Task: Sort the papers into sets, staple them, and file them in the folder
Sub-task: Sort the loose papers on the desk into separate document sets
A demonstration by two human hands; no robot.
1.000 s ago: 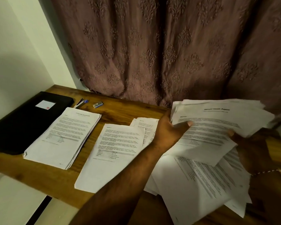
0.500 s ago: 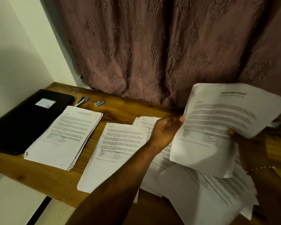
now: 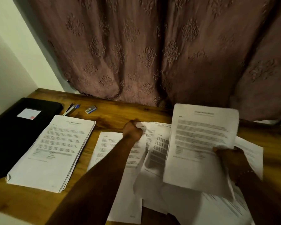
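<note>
My right hand (image 3: 228, 155) grips a sheaf of printed papers (image 3: 201, 143) by its lower right edge and holds it tilted above the table. My left hand (image 3: 132, 129) reaches over the loose sheets (image 3: 156, 153) spread on the table and pinches the top corner of one of them. A neat stack of papers (image 3: 55, 151) lies to the left. Beside that stack lies the black folder (image 3: 15, 132) with a white label, closed. A single sheet (image 3: 113, 159) lies partly under my left forearm.
A small stapler (image 3: 90, 109) and a pen (image 3: 71, 108) lie near the back of the wooden table (image 3: 112, 114). A patterned curtain (image 3: 152, 54) hangs behind. A pale wall stands on the left. The table's front edge runs along the lower left.
My left hand let go of the sheaf and moved left and down to the loose sheets. My right hand alone now holds the sheaf, raised more upright.
</note>
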